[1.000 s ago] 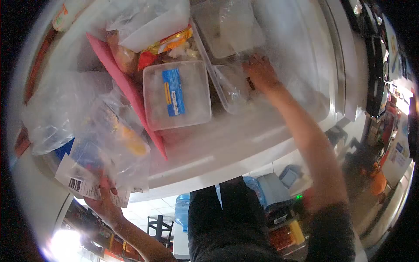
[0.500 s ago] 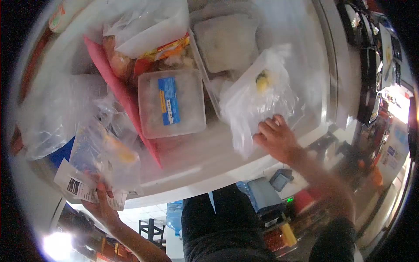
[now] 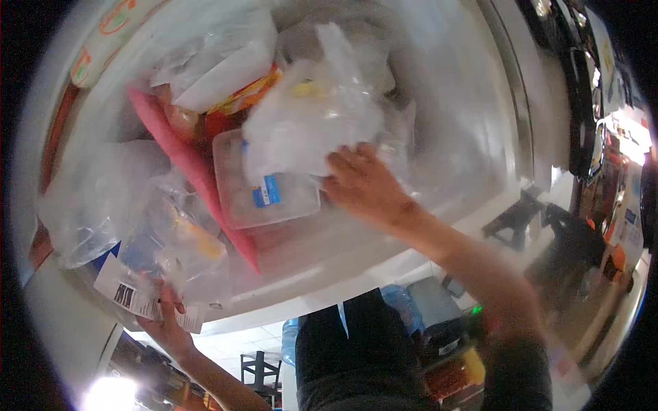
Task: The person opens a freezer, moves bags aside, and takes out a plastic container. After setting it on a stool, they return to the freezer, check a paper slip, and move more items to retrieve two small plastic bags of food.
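Observation:
My right hand (image 3: pixel 363 181) is closed on the lower edge of a white plastic bag (image 3: pixel 308 123) with something yellow inside. The bag hangs over part of a clear lidded container (image 3: pixel 267 205) with a blue label. My left hand (image 3: pixel 166 318), at the lower left, pinches a clear plastic packet (image 3: pixel 188 243) with orange contents and a printed paper label (image 3: pixel 127 291). A pink divider (image 3: pixel 195 171) stands between the packet and the container.
More plastic bags (image 3: pixel 233 51) and a red-yellow packet (image 3: pixel 250 92) lie at the back of the white chest. A large clear bag (image 3: pixel 89 198) is at the left. The chest's front rim (image 3: pixel 274 312) runs before me. A dark stool (image 3: pixel 260 370) stands below.
My right hand has moved left with the white bag, which now partly covers the lidded container. My left hand still holds the packet and label.

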Demonstrator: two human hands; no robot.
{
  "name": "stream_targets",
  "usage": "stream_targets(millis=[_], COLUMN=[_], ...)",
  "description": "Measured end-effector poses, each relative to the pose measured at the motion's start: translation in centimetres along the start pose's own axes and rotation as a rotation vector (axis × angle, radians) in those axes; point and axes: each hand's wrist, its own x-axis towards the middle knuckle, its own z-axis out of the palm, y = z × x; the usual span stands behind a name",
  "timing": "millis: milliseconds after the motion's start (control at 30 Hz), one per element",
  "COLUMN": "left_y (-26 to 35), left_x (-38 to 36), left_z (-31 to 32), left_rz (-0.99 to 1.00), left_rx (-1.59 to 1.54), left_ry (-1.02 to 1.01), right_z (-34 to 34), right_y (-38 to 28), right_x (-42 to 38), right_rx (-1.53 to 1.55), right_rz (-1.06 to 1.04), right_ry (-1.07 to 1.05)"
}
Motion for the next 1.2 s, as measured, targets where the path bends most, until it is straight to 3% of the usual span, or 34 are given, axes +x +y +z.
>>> stream_targets(millis=[267, 333, 400, 433, 467, 500, 567, 600, 667, 733, 800, 900, 1033, 1100, 1167, 1200], left_y=[0.2, 0.0, -0.1, -0.4, -0.7, -0.8, 0.0, 0.3, 0.0, 0.0, 0.6, 1.4, 1.4, 1.3, 2.1, 2.8], left_x=[0.4, 0.5, 0.3, 0.3, 0.2, 0.3, 0.2, 0.2, 0.3, 0.3, 0.1, 0.0, -0.1, 0.2, -0.4, -0.6], left_z=[-0.1, -0.1, -0.1, -0.1, -0.1, -0.1, 0.5, 0.8, 0.6, 0.6, 1.0, 1.7, 2.0, 1.2, 2.7, 3.6], left_rz=[-0.014, -0.025, 0.020, 0.016, 0.026, 0.038, 0.020, 0.000, 0.010, 0.020, -0.024, -0.007, 0.039, 0.019, 0.036, 0.052], left_rx=[0.080, 0.105, 0.059, 0.057, 0.017, -0.025, -0.038, -0.044, -0.044, -0.036, 0.034, 0.032, 0.024, 0.051, 0.065, 0.087], left_ry=[-0.034, -0.030, -0.011, -0.005, 0.016, 0.035, 0.027, 0.020, 0.006, -0.023, 0.039, 0.004, 0.074, -0.052, -0.001, 0.055], right_z=[4.9, 4.0, 0.4, 1.6, 2.4, 1.4, 4.8, 5.0, 5.8, 5.8, 11.5, 7.4, 8.5, 8.6, 6.7, 5.7], right_y=[-7.7, -7.4, -4.7, -1.2, 1.4, 4.4, 9.4, 10.0, 10.5, 8.0, 5.7, 2.0, 2.2, 3.5, 5.1, 6.2], right_x=[6.1, 5.6, 3.6, 1.1, -0.9, -2.0, -6.7, -6.4, -6.5, -2.8, -2.8, 0.4, -0.9, -2.3, -2.7, -2.8], right_rx=[0.291, 0.350, 0.988, 0.252, 0.324, 0.199, -0.149, -0.156, 0.337, 0.403, 0.032, 0.193, 0.307, 0.346, 0.411, 0.415], right_rz=[-0.044, -0.195, 0.550, 0.169, 0.447, 0.707, 0.895, 0.899, 0.840, 0.959, 0.572, 0.718, 0.618, 0.588, 0.530, 0.525], right_ry=[-0.112, 0.137, 0.094, 0.140, 0.325, 0.140, 0.067, 0.073, -0.077, -0.337, -0.209, -0.291, -0.159, -0.155, -0.433, -0.430])
